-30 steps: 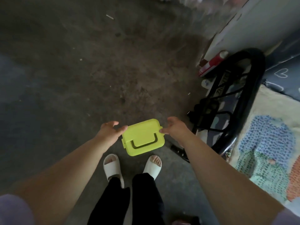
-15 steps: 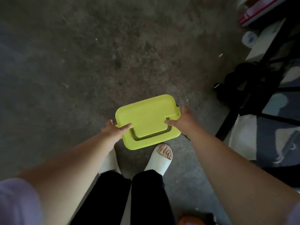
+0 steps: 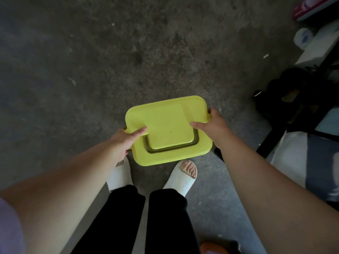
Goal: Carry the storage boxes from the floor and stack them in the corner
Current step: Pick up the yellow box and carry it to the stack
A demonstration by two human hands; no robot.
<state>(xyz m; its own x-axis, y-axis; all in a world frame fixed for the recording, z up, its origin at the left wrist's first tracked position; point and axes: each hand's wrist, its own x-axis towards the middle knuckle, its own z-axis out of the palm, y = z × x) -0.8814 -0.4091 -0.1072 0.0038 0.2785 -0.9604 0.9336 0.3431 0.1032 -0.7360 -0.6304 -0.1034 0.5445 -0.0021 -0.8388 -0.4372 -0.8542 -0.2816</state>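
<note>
A yellow-green storage box [image 3: 168, 125] with a flat lid and a folded dark handle is held level above the concrete floor, just in front of my feet. My left hand [image 3: 126, 142] grips its left side, thumb lying on the lid. My right hand [image 3: 211, 127] grips its right side at the latch, thumb on the lid too. Only the lid shows; the box body beneath it is hidden.
My feet in white slippers [image 3: 183, 178] stand under the box. A black metal frame [image 3: 293, 114] and white and blue items [image 3: 300, 165] crowd the right side. A red and white object [image 3: 311, 6] lies at the top right. Bare concrete floor [image 3: 91, 61] spreads ahead and left.
The box has come up closer to the camera and looks larger. My view has tilted further down and shifted, so the black frame and rug slid off to the right.
</note>
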